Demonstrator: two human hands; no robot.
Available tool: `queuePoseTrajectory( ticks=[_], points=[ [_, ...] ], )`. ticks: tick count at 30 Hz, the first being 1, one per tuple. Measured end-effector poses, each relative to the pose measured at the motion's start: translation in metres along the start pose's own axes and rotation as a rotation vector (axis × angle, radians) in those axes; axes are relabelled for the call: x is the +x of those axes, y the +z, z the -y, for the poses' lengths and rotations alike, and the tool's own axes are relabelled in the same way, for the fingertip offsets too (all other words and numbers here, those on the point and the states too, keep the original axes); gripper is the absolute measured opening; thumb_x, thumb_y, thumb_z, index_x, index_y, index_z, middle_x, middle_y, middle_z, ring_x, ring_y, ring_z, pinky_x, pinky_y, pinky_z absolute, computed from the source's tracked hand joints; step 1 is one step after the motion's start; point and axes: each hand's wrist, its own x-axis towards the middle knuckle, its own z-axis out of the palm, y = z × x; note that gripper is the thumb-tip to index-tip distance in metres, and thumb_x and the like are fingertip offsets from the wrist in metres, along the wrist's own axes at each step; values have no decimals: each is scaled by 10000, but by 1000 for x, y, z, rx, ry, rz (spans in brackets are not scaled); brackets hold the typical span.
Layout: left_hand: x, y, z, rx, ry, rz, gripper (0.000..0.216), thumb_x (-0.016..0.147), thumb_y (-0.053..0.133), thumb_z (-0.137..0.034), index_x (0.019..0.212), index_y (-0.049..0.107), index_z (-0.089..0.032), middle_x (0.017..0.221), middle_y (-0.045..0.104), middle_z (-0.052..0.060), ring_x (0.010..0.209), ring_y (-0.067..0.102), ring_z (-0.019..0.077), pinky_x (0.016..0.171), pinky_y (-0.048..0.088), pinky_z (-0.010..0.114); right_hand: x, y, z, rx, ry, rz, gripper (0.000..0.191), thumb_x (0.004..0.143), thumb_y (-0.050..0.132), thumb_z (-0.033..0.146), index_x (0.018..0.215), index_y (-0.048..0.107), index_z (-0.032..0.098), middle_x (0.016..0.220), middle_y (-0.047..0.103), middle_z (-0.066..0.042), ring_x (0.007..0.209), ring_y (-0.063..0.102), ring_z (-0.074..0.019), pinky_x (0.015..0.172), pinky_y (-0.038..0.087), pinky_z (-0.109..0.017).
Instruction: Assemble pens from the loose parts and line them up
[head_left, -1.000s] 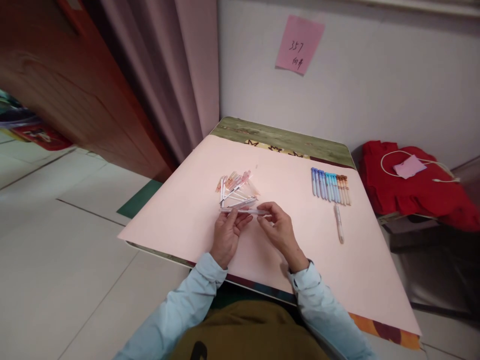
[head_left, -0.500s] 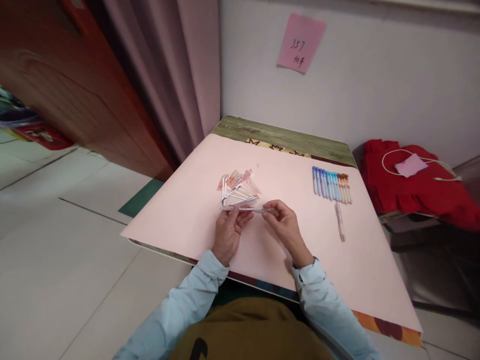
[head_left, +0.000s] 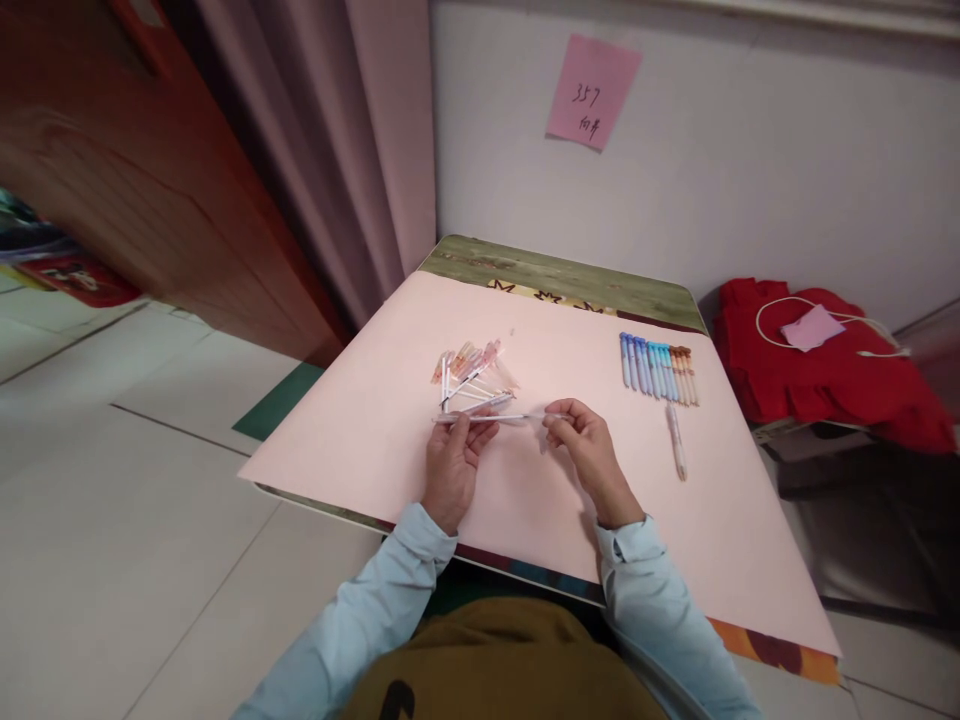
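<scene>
My left hand is closed around a slim whitish pen refill, held level just above the table and pointing right. With thumb and fingertips my right hand pinches a thin clear piece at the refill's right end; whether the two still touch I cannot tell. Just beyond my left hand lies a loose pile of white refills and pinkish clear pen parts. To the right, several capped pens in blue, light blue and brown lie side by side. One whitish pen lies alone below that row.
A pale pink sheet covers most of the table. Red cloth with a white cord and a pink paper lies on a seat at the right. A wooden door and a curtain stand at the left. A pink note hangs on the wall.
My right hand has moved a little to the right, away from my left hand, drawing the clear piece along the refill. My left hand keeps its hold.
</scene>
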Motion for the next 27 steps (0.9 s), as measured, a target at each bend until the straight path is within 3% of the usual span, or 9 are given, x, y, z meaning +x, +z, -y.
queuePoseTrajectory(
  ticks=[11,19,24,27],
  points=[
    [-1,14,-6,223,76,6,330,784,747,-357,992,593,-152,964,740,93,861,722,207,816,579,385,-5,16,-11,-47,5,209,298,767,711,420,942,651,187,707,622,15,591,557,-115,567,472,-238],
    [3,15,-4,142,20,-14,285,802,734,-339,957,599,-141,928,747,91,874,717,195,847,558,372,-6,14,-9,-297,-166,125,264,836,625,419,969,715,210,585,539,44,499,440,-103,482,366,-221],
    [10,12,-14,83,22,-60,243,812,734,-314,940,616,-144,945,751,93,849,716,173,869,551,368,-2,10,-9,-266,-117,152,272,832,610,415,983,711,212,632,598,21,534,514,-121,520,423,-234],
    [13,11,-20,37,17,-77,204,832,716,-295,933,630,-140,939,752,94,867,719,178,908,543,382,-1,10,-7,-109,-38,153,281,817,630,443,949,686,202,702,653,-10,598,578,-139,572,476,-248]
  ],
)
